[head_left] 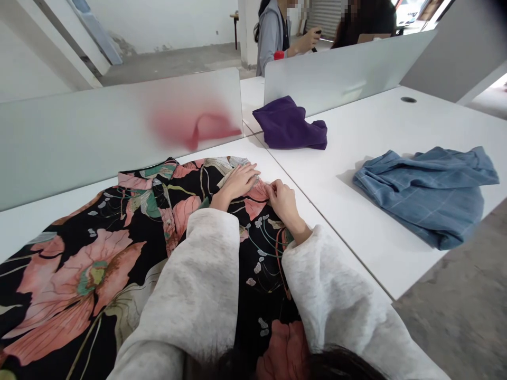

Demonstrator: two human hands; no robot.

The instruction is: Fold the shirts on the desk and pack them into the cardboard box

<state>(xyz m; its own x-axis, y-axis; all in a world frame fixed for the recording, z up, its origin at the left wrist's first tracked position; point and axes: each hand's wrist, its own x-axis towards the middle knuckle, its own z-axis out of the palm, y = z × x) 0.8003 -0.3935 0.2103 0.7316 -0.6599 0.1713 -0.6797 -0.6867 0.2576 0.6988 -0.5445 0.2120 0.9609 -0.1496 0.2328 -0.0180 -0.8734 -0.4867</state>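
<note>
Floral garment [95, 274]: on the worktop [270, 168], collar toward the far edge, long axis seemingly running nearward.
Left grip [240, 182]: spread flat on the cloth.
Right grip [282, 200]: pinching cloth near the worktop's right edge.
Room: I see a narrow bare strip along that edge.
Hidden: gray sleeves [206, 274] cover cloth; my view crops its near end.

No lettering, label, brand, number or sign can be read near the left hand [238, 181], the right hand [282, 201] or beyond them.
</note>
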